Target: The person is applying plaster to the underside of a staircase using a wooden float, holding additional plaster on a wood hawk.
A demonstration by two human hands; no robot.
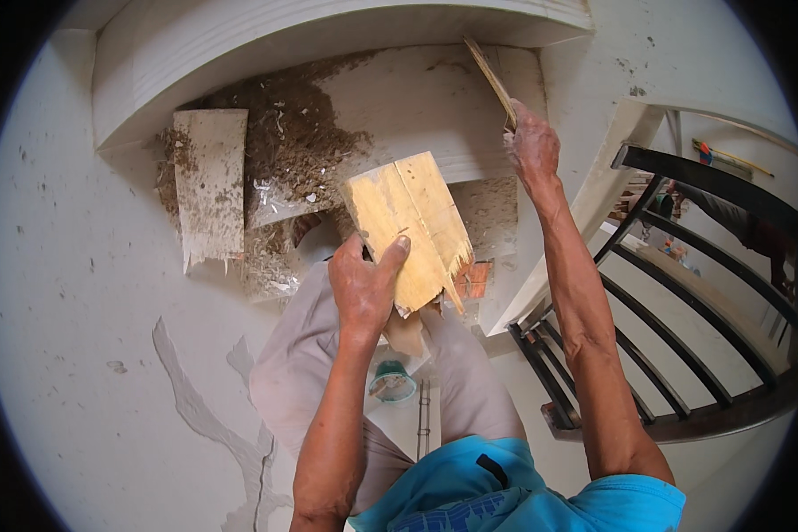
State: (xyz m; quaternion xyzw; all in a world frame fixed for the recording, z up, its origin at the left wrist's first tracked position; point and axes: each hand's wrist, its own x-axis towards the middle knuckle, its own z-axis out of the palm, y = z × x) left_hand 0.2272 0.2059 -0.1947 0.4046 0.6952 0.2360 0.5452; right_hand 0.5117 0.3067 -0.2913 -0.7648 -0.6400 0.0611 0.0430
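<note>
My left hand (359, 288) grips a yellowish, split wooden board (417, 222) with jagged ends, held over my lap with the thumb on its face. My right hand (532, 146), raised at the upper right, is closed on a thin, splintered wooden strip (483, 66) angled up toward the curved riser (337, 27). Brown dirt and debris (284, 133) lie on the step beyond the board. A dirty pale slab (208, 177) lies at the step's left side.
A black barred railing (700, 275) curves along the right, with a person (762, 235) partly visible beyond it. A green bucket (393, 386) is below, between my legs. The cracked white wall (80, 310) borders the left.
</note>
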